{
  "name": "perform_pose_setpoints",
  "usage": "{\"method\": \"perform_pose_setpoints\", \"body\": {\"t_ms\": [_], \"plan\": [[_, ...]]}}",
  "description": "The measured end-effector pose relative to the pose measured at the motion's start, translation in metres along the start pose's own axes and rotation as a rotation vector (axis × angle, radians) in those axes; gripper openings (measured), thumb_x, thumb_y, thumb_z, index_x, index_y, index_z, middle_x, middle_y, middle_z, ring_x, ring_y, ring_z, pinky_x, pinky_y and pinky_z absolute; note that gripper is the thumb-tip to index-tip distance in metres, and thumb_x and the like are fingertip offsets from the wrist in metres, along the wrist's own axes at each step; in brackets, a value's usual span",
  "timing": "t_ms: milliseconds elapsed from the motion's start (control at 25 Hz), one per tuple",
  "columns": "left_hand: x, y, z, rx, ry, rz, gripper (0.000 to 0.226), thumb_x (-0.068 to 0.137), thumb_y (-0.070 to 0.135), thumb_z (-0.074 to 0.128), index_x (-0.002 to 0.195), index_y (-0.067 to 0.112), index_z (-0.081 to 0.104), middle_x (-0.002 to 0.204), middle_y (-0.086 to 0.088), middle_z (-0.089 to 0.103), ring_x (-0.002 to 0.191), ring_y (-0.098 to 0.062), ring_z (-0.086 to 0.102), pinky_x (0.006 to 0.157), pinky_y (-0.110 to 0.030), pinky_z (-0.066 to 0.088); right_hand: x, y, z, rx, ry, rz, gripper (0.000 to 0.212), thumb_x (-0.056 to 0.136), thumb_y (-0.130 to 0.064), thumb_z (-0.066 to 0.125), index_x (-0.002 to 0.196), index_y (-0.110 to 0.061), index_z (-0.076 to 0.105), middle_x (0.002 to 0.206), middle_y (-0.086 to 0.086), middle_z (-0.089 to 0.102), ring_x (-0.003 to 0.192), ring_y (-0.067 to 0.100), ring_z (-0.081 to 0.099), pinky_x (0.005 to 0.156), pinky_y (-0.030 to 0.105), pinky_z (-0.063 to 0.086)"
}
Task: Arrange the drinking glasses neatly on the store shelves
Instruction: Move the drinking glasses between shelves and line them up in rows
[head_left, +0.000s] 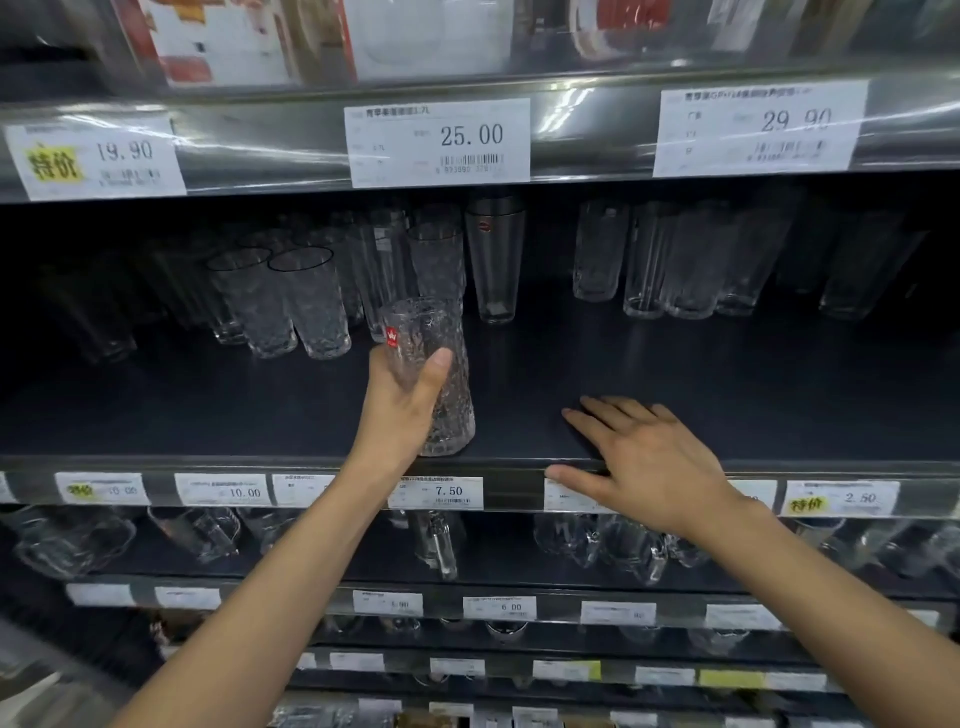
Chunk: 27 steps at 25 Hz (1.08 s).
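Note:
A textured clear drinking glass (447, 384) with a small red sticker stands near the front edge of the dark middle shelf (727, 395). My left hand (397, 405) grips it from the left side, thumb across its front. My right hand (649, 462) lies flat with spread fingers on the shelf's front edge, to the right of the glass and apart from it. Further back stand two textured tumblers (291, 306), a tall smooth glass (493, 265) and a group of ribbed glasses (670, 265).
Price labels (436, 492) line the shelf's front rail. The shelf above carries boxed goods and larger price tags (439, 140). Glass mugs (613, 545) fill the shelf below, with more glassware on lower shelves. Bare dark shelf surface lies between the front edge and the rear glasses.

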<state>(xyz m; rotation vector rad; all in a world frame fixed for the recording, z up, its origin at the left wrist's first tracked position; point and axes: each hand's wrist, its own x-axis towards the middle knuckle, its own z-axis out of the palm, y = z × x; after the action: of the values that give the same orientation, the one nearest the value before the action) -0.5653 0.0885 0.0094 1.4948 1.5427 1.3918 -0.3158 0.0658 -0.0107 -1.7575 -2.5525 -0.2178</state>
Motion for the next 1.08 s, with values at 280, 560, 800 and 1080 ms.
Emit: {"method": "perform_pose_setpoints", "body": {"t_ms": [280,560,800,1080], "plan": [[-0.003,0.000,0.003,-0.053,-0.045,0.031,0.057,0.087,0.032,0.073,0.132,0.013,0.042,0.108,0.014,0.059,0.097,0.006,0.057,0.078,-0.006,0.043,-0.002,0.000,0.001,-0.015,0.036,-0.008,0.091,0.083,-0.083,0.007,0.154,-0.030,0.028,0.160,-0.007,0.030,0.147,0.014,0.025,0.114,0.035,0.025],[-0.001,-0.007,0.000,-0.068,-0.076,0.057,0.061,0.083,0.027,0.079,0.132,0.016,0.043,0.112,0.008,0.063,0.102,-0.002,0.062,0.081,-0.010,0.046,-0.001,0.001,0.001,-0.016,0.038,-0.010,0.087,0.086,-0.084,0.012,0.154,-0.032,0.027,0.160,-0.009,0.028,0.147,0.012,0.024,0.115,0.034,0.024],[0.001,-0.009,-0.010,-0.109,-0.030,0.036,0.060,0.084,0.028,0.077,0.133,0.015,0.045,0.114,0.007,0.064,0.104,-0.002,0.062,0.085,-0.013,0.045,0.000,0.001,0.001,-0.026,0.039,-0.010,0.097,0.077,-0.088,0.000,0.153,-0.035,0.026,0.160,-0.012,0.028,0.146,0.010,0.025,0.116,0.033,0.026],[-0.009,0.002,-0.059,-0.124,0.013,0.053,0.047,0.086,0.025,0.076,0.123,0.025,0.048,0.110,0.014,0.066,0.095,0.012,0.063,0.079,-0.003,0.045,0.001,0.000,-0.001,-0.054,0.022,0.006,0.105,0.069,-0.090,-0.011,0.153,-0.038,0.025,0.159,-0.015,0.028,0.144,0.008,0.027,0.115,0.032,0.029]]}}
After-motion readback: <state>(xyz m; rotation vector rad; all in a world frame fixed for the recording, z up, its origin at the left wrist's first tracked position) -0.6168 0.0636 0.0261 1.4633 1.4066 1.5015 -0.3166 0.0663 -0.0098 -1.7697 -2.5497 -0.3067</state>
